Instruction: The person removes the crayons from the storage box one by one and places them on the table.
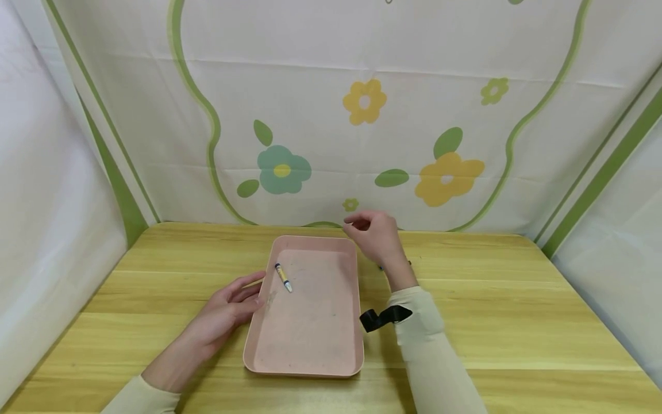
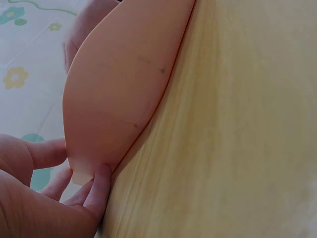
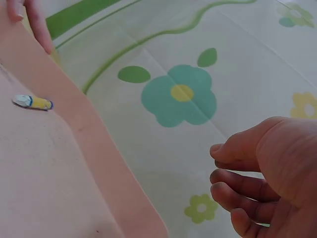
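Note:
A pink rectangular tray (image 1: 305, 371) rests on the wooden table. Inside it, near the left wall, lies a short crayon (image 1: 284, 278) with a yellow wrapper, blue bands and a pale tip. My left hand (image 1: 227, 310) holds the tray's left side, its thumb at the rim and its fingers against the outer wall. Past the tray's far right corner, my right hand (image 1: 373, 233) is raised with loosely bent fingers. Nothing shows between those fingers (image 3: 242, 183) in the right wrist view.
Behind my right wrist, a small blue bit (image 1: 381, 268) peeks out on the table (image 1: 496, 322), mostly hidden. A white flowered curtain (image 1: 320, 115) hangs along the back edge, with white sheets at both sides. A black strap (image 1: 385, 317) circles the right sleeve.

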Motion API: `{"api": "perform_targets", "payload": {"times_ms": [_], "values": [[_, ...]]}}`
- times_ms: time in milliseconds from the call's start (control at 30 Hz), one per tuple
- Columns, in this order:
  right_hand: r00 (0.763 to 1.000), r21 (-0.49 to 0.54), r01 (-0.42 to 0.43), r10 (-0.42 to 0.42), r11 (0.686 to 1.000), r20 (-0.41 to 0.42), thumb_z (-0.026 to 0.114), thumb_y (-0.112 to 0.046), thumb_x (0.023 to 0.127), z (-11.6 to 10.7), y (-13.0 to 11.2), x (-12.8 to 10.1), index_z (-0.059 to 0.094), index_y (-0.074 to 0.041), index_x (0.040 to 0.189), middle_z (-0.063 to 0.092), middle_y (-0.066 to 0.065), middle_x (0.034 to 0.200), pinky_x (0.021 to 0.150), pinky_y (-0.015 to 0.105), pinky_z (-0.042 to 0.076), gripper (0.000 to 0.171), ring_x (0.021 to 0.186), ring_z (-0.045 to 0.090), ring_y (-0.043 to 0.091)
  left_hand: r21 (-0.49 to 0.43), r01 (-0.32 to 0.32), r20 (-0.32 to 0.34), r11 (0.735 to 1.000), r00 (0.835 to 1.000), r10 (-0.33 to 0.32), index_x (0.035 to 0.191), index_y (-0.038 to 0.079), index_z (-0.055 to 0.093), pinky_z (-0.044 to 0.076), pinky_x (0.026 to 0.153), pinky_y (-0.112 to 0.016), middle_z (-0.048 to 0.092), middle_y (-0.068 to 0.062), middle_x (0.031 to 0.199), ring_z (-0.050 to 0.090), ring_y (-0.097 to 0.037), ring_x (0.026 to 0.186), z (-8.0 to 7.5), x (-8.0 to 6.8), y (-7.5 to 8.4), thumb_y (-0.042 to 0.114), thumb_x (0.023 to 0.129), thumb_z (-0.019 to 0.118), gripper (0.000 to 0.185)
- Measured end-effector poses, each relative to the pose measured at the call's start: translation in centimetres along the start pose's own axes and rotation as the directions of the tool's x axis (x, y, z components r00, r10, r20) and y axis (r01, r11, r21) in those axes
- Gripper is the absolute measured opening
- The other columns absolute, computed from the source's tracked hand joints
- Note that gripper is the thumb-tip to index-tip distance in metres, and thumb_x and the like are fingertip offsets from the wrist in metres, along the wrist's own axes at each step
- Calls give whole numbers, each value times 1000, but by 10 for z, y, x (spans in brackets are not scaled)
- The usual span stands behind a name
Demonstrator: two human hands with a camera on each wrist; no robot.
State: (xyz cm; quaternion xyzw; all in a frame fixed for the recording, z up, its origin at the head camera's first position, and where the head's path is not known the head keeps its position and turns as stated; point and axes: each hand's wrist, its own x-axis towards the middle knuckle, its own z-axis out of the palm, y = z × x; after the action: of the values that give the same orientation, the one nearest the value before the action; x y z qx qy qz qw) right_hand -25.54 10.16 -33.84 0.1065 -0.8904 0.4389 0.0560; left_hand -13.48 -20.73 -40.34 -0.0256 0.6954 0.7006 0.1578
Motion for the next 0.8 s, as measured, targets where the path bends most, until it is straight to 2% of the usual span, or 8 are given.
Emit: {"api": "perform_targets", "payload": {"times_ms": [267,533,800], "values": [[1000,-28,1,0,1000,28,75,-23,99,23,-9,-2,81,-13,114,77,5,104,84,39,60,19,96,69,23,-4,0,3,1000,1000,0,165,8,35,53,102,-21,37,-23,170,52,-23,144,0,0,0,13,105,63,66],[1000,-61,1,-1,998,8,77,-24,98,45,-22,-8,81,-12,113,76,4,101,79,35,59,19,92,66,22,-15,-10,10,1000,1000,10,165,7,34,53,102,-21,37,-23,170,56,-18,139,-1,0,0,12,105,62,66],[996,-53,89,-87,995,36,77,-21,99,63,-29,-14,81,-8,111,77,4,98,75,32,58,18,87,66,19,-15,-10,12,1000,1000,10,165,7,34,53,102,-22,36,-24,170,56,-18,139,-1,0,0,12,105,62,66]]}}
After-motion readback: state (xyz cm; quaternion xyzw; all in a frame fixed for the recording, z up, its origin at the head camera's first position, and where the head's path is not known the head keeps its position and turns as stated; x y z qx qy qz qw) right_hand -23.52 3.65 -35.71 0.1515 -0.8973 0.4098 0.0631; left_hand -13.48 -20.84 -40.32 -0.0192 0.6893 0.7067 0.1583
